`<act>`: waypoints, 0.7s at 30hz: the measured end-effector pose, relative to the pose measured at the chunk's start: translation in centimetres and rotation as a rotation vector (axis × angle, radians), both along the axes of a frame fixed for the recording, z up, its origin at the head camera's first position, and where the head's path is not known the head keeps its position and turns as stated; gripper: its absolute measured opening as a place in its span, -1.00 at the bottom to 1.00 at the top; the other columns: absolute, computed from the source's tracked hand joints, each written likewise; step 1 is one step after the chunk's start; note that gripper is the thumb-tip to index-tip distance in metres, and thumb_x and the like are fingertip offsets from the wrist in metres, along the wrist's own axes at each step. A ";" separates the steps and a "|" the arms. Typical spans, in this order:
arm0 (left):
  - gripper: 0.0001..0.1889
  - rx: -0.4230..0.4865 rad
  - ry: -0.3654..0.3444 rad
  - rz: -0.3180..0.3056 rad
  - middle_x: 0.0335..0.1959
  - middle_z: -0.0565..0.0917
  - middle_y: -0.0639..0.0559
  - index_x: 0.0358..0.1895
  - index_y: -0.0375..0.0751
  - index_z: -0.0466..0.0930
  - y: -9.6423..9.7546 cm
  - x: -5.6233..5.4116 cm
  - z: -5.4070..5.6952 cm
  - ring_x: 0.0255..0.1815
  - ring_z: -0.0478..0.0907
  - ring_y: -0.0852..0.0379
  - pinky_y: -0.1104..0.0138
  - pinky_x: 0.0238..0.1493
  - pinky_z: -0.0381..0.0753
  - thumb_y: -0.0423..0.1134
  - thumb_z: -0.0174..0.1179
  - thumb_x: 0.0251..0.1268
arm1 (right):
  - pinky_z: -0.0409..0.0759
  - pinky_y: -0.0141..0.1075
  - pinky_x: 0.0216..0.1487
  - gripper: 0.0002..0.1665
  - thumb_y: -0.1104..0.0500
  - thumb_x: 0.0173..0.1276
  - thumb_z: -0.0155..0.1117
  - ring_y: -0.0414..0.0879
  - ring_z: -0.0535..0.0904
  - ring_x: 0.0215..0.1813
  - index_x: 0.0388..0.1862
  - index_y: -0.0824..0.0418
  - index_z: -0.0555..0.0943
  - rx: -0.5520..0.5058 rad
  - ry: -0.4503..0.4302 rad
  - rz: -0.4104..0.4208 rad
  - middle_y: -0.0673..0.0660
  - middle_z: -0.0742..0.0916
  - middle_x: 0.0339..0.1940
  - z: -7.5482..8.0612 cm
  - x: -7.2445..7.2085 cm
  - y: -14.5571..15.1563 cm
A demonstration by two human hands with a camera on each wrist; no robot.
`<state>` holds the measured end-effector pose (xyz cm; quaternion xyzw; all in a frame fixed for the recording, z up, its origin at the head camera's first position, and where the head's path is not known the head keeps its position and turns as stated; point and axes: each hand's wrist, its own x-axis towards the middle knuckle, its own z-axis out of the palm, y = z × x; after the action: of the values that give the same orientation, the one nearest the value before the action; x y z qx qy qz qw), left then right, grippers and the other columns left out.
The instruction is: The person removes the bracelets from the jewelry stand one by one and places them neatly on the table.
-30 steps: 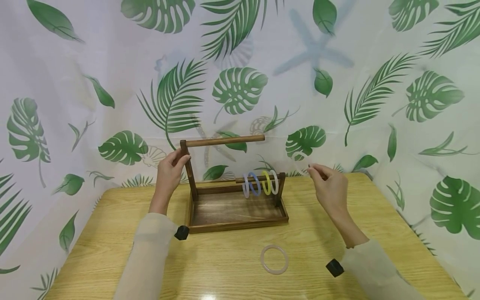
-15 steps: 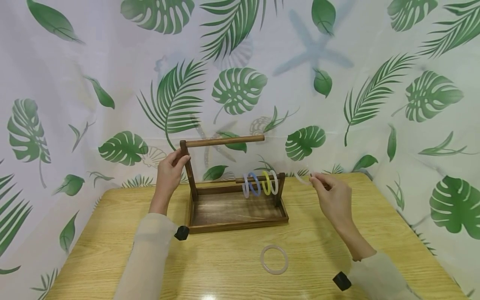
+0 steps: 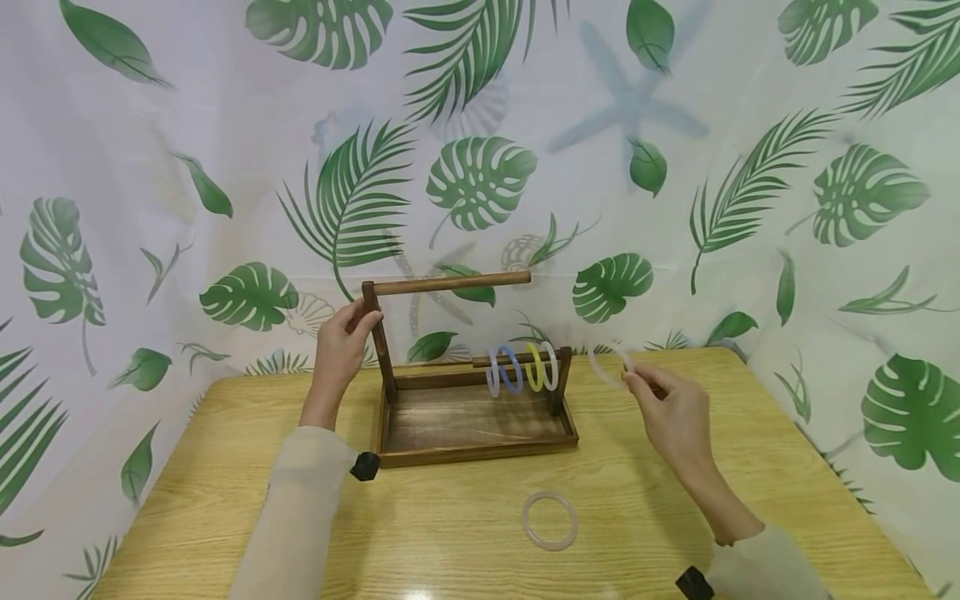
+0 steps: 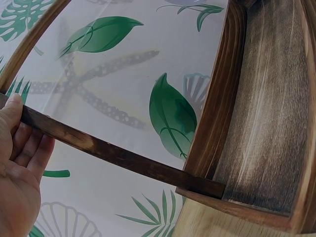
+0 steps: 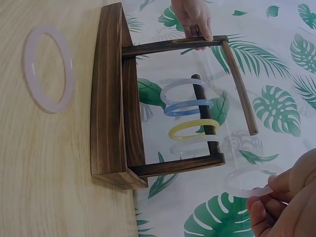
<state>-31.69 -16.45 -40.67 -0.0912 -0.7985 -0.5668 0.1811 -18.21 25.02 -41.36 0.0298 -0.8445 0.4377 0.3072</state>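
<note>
A dark wooden two-bar bangle stand (image 3: 472, 454) has a long upper bar (image 3: 453, 284) on the left post and a shorter lower bar (image 3: 481, 362) on the right post. My left hand (image 3: 340, 354) grips the left post (image 4: 106, 148) near its top. To the right of the stand, my right hand (image 3: 675, 417) pinches a pale translucent bangle (image 5: 242, 193) by its edge, clear of the bars. On the lower bar hang a pale lavender bangle (image 3: 492, 379), a blue bangle (image 5: 187, 111), a yellow bangle (image 5: 195, 122) and a whitish bangle (image 3: 551, 367).
A pinkish bangle (image 5: 30, 74) lies flat on the wooden table (image 3: 450, 533) in front of the stand. Behind the table hangs a white cloth (image 3: 480, 100) printed with green leaves. Black blocks are on both sleeves.
My right hand has come down and a little to the right, carrying the pale bangle lower beside the stand. The left hand keeps its grip on the post.
</note>
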 end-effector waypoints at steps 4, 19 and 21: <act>-0.52 -0.004 0.005 0.000 0.17 0.66 -0.36 0.36 -0.42 0.53 0.0 0.0 0.1 0.15 0.62 -0.22 0.01 0.21 0.56 -0.18 0.22 0.56 | 0.27 -0.49 -0.65 -0.79 0.32 0.46 0.38 -0.26 0.41 -0.58 -0.06 0.46 0.78 0.007 -0.011 0.004 0.30 0.81 -0.35 -0.3 0.5 0.1; -0.53 -0.010 -0.005 0.014 0.16 0.67 -0.35 0.36 -0.41 0.54 0.1 0.0 0.0 0.13 0.63 -0.20 0.03 0.19 0.56 -0.17 0.22 0.56 | 0.35 -0.48 -0.59 -0.77 0.31 0.45 0.39 -0.27 0.44 -0.54 -0.03 0.47 0.76 0.034 -0.089 0.022 0.31 0.81 -0.30 -1.6 2.1 0.3; -0.53 -0.007 -0.002 0.013 0.16 0.67 -0.34 0.36 -0.40 0.54 0.2 0.0 0.0 0.13 0.63 -0.20 0.02 0.18 0.56 -0.17 0.22 0.56 | 0.35 -0.47 -0.59 -0.76 0.31 0.46 0.37 -0.26 0.43 -0.54 -0.02 0.47 0.76 0.039 -0.098 0.028 0.32 0.81 -0.29 -1.8 2.3 0.4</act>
<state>-31.68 -16.28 -40.66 -0.0859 -0.8012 -0.5630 0.1837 -15.93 25.42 -43.20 0.0259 -0.8664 0.4263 0.2586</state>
